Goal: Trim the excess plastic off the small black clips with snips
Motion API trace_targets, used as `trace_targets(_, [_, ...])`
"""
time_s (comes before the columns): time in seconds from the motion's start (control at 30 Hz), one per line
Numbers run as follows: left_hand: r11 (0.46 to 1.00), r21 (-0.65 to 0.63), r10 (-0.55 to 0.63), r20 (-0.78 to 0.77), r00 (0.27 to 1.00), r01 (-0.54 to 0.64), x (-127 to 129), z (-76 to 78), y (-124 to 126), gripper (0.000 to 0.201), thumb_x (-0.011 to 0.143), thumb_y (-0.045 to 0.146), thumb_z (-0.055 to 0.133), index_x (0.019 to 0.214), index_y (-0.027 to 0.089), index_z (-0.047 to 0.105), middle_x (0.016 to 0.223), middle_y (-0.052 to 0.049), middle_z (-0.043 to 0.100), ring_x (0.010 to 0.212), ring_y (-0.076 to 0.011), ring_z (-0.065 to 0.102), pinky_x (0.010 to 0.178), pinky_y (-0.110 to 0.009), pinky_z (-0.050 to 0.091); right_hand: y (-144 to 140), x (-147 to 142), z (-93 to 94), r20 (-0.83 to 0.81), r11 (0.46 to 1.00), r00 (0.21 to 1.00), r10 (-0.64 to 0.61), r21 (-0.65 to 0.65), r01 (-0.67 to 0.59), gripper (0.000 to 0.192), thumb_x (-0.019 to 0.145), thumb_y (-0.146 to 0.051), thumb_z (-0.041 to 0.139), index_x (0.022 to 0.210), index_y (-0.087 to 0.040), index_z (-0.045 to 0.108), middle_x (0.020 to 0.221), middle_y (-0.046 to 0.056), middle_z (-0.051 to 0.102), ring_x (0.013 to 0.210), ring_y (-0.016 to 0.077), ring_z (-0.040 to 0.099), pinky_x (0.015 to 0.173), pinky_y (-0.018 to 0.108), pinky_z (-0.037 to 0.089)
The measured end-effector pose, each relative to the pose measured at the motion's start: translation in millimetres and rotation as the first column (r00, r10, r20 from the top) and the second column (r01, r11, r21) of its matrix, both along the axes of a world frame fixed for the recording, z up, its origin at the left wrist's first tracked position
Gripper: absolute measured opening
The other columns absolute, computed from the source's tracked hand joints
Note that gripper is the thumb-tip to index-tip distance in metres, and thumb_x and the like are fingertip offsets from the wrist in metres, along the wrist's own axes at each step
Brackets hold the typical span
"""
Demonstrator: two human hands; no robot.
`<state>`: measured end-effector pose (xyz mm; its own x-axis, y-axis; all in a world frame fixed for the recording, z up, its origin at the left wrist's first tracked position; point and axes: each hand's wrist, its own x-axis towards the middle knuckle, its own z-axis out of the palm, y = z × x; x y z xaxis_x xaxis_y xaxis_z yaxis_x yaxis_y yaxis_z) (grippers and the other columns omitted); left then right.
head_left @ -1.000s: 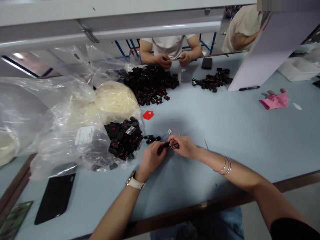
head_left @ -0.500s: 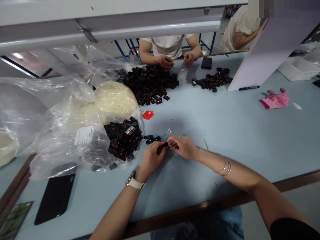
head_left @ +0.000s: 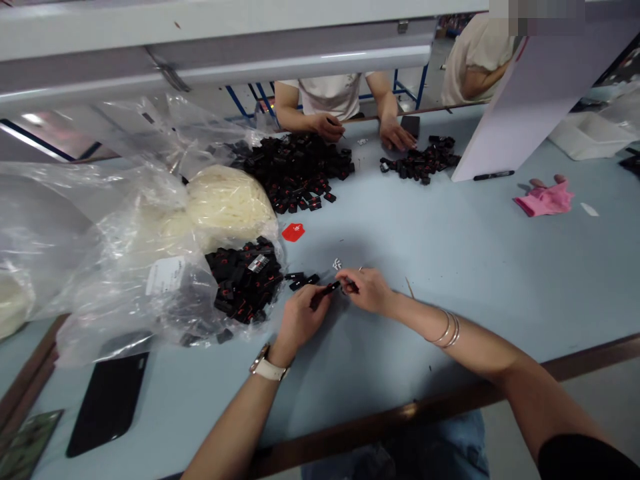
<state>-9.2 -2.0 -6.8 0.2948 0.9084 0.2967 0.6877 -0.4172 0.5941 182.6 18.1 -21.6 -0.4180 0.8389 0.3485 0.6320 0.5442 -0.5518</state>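
My left hand (head_left: pixel 305 312) is closed around a small black plastic part (head_left: pixel 331 288), its end poking out past the fingertips. Right beside that end, my right hand (head_left: pixel 367 290) is pinched shut with something dark in its fingers, too small and covered to name. Just beyond the fingers lie tiny white pieces (head_left: pixel 337 264) in a little cluster. A few more black plastic parts (head_left: pixel 303 281) rest on the table left of them. Clear plastic spreads around a heap of black parts with red marks (head_left: pixel 245 280) to the left.
Further back stand a large black heap (head_left: pixel 300 167) and a smaller one (head_left: pixel 420 163), with a co-worker's hands (head_left: pixel 397 135) near them. A bag of cream pieces (head_left: pixel 230 200), a red tag (head_left: pixel 293 232), a pink glove (head_left: pixel 545 199), a white divider (head_left: pixel 505 113) and a black tablet-like slab (head_left: pixel 107 403) are around.
My right hand has shifted slightly, and more of the black part shows between my hands. Across the table, one of the co-worker's hands has reached toward the smaller black heap.
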Motion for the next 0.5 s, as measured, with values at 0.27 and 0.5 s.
trace_targets(0.27, [1.000,0.014,0.018,0.014,1.000,-0.018,2.4,-0.8,0.0,0.017,0.083,0.029,0.055,0.082,0.016,0.065,0.067,-0.002,0.063,0.054,-0.0121,0.055,0.051,-0.023,0.042,7.4,4.1,7.1,0.265,0.997,0.964,-0.031,-0.063,0.049,0.031,0.088,-0.015,0.052,0.116,-0.022,0.063,0.108,0.006,0.065,0.084,0.0160,0.061,0.067,0.025,0.042])
trace_targets(0.5, [1.000,0.016,0.020,0.028,0.999,-0.020,2.2,-0.9,0.3,0.018,0.083,0.031,0.054,0.083,0.016,0.065,0.067,-0.001,0.063,0.054,-0.0118,0.055,0.051,-0.023,0.043,8.8,2.7,7.3,0.286,0.996,0.958,0.008,-0.089,0.018,0.018,0.089,-0.013,0.050,0.094,-0.017,0.067,0.096,0.007,0.066,0.080,0.0155,0.060,0.065,0.025,0.041])
